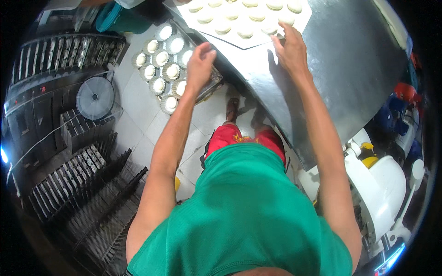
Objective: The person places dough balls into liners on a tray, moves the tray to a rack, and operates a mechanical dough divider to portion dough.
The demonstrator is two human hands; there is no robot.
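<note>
On a white board point(258, 41) at the table's far end sit rows of round pale dough balls point(245, 32). My right hand point(293, 53) reaches to the board's near right edge, its thumb and forefinger spread apart beside a dough ball point(269, 30). My left hand point(200, 66) hovers beside a dark baking tray point(214, 83), its fingers curled and their inner side hidden. Several fluted metal tins point(176, 45) stand on that tray, low to the left. Most hold a dough ball point(162, 58); two at the far side look bare inside.
The metal table point(350, 60) fills the right, its edge beside my legs. Dark racks point(69, 179), a round fan point(95, 97) and a teal bin point(122, 20) stand left. White machinery point(386, 179) is at lower right. Pale floor tiles point(138, 119) lie below.
</note>
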